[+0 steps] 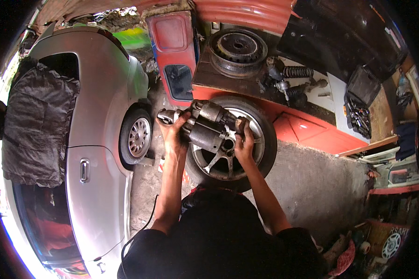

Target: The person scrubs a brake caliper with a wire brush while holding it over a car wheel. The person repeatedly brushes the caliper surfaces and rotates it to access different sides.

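A grey metal starter motor (208, 135), with a smaller cylinder along its upper side, is held up in front of me. My left hand (173, 128) grips its left end, thumb across the metal housing. At the other end, my right hand (243, 142) has its fingers closed on the end of the smaller cylinder. Below and behind the motor is a wheel with a tyre (264, 160) and a silver spoked rim, partly hidden by the motor and my hands.
A silver car (97, 186) stands at the left, a dark cover (39, 125) draped over it. Ahead, a red-fronted bench (307, 128) bears a steel wheel rim (238, 51), coil-spring shock absorbers (297, 72) and an open tool case (361, 100). A black cable (137, 234) hangs by my left arm.
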`<state>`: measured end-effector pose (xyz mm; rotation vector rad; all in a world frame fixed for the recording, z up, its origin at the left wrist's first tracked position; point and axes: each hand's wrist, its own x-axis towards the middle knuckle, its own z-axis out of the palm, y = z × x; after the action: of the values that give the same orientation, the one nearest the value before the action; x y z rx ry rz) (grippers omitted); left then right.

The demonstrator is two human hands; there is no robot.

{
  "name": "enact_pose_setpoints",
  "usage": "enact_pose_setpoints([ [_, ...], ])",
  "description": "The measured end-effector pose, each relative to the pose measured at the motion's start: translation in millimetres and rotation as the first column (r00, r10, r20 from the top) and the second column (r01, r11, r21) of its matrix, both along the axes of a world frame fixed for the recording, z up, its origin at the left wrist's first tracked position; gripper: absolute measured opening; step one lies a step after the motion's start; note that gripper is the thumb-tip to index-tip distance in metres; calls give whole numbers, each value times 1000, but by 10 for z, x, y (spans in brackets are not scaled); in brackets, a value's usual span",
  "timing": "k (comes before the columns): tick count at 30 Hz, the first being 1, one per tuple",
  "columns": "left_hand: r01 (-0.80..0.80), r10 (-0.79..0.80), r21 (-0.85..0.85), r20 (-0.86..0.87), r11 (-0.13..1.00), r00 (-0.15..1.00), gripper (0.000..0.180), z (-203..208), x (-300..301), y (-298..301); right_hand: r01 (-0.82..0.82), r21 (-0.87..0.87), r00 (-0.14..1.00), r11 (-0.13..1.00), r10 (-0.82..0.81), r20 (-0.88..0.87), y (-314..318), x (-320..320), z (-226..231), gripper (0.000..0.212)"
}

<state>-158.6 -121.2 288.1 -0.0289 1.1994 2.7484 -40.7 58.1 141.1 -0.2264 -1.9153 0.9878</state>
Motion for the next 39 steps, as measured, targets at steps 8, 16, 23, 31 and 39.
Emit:
enact_pose_setpoints([
  [8, 60, -57, -29, 82, 998, 995, 79, -302, -119, -85, -157, 57, 981, 986, 162, -107, -65, -77, 521, 61],
  [16, -61, 65, -108, 34, 992, 997, 79, -188, 21, -79, -57, 128, 993, 990, 70, -95, -42, 7, 783, 52],
  [23, -203, 89, -469, -254, 860, 963, 113, -403, 62, -38, -57, 48, 959, 997, 42, 280, 66, 377, 269, 57],
  [31, -452, -104, -720, -582, 527, 806, 140, -48, 199, -74, -214, -33, 944, 976, 216, 251, -217, 112, 1317, 51],
  [39, -382, -69, -658, -550, 649, 832, 118, -34, 202, -134, -108, 137, 988, 985, 92, 122, -122, 140, 1379, 47],
])
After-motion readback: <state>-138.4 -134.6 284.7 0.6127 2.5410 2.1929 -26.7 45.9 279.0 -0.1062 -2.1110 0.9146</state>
